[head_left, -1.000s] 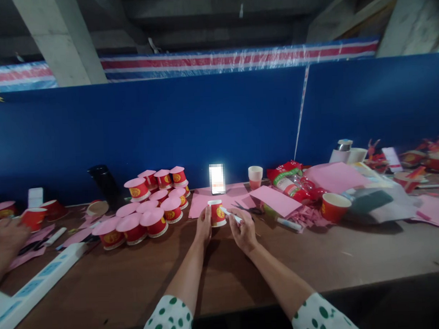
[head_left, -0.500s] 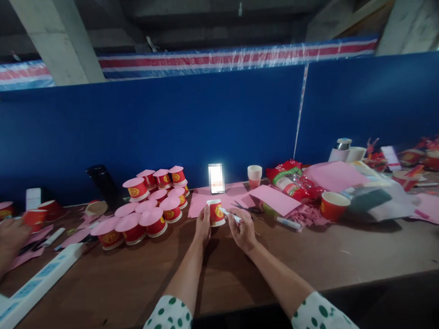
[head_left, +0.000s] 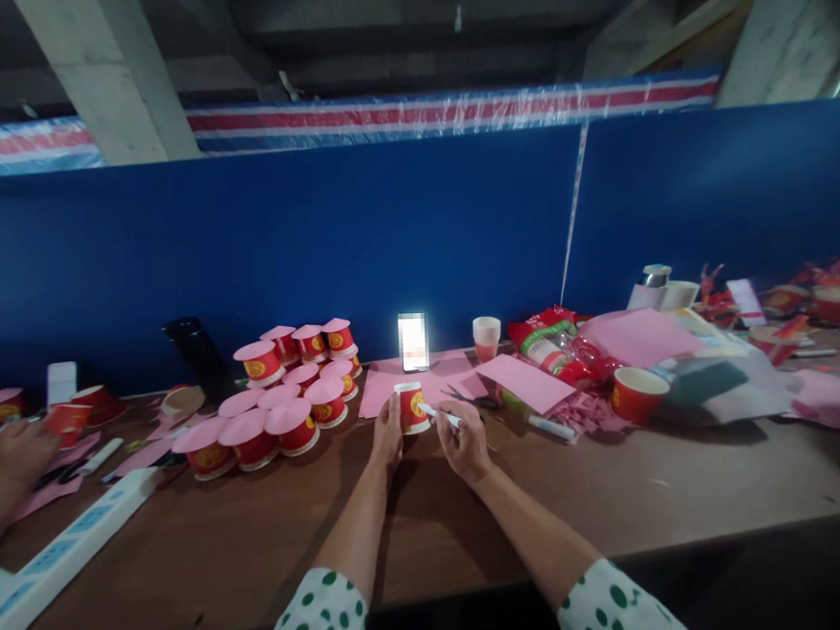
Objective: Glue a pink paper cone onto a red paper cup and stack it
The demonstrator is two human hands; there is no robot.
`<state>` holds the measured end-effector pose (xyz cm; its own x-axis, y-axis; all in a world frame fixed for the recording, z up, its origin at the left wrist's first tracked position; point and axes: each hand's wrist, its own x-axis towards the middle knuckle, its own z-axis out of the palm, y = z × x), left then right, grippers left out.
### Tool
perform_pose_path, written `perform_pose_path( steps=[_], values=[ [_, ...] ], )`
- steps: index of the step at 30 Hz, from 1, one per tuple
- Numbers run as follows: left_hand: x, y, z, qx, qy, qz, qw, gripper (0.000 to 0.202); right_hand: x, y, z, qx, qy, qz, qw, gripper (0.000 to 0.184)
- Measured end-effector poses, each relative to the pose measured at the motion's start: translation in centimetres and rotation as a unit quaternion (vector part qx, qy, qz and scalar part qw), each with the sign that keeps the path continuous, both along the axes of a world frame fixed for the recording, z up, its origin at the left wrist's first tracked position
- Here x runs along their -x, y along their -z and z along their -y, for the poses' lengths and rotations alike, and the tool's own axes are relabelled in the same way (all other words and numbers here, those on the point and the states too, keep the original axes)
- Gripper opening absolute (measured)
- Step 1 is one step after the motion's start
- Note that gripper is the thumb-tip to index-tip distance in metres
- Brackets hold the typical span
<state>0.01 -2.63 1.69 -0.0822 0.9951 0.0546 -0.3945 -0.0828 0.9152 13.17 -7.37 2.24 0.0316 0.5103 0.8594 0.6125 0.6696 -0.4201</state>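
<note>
My left hand (head_left: 387, 433) is closed round the left side of a red paper cup (head_left: 411, 415) with a yellow emblem, upright just above or on the table; which of these I cannot tell. In my right hand (head_left: 464, 442) is a slim white marker (head_left: 442, 415), gripped like a pen. Its tip points at the cup's emblem and seems to touch or nearly touch it. Behind the cup lie pink paper sheets (head_left: 377, 383) and a pair of dark scissors (head_left: 484, 400). A lit phone (head_left: 414, 343) stands upright on the paper.
Several red cups with pink paper discs (head_left: 289, 416) are grouped on the left. A white power strip (head_left: 70, 557) and another person's hand (head_left: 18, 467) are farther left. To the right are a capped white tube (head_left: 552, 428), a red packet (head_left: 552, 347) and another red cup (head_left: 640, 395).
The marker's tip has shifted slightly to the left and down against the cup. Both hands keep nearly the same place and grip.
</note>
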Motion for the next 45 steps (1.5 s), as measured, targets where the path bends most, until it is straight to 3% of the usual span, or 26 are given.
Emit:
perform_pose_path(
  steps=[10,45],
  values=[
    [0.1,0.0,0.2,-0.029,0.018,0.003,0.999,0.049,0.4,0.1,0.1,0.016,-0.045,-0.012,0.999,0.02],
    [0.2,1.3,-1.0,-0.014,-0.002,0.008,1.0,0.057,0.2,0.0,-0.1,0.0,-0.005,-0.037,0.999,0.018]
  ],
)
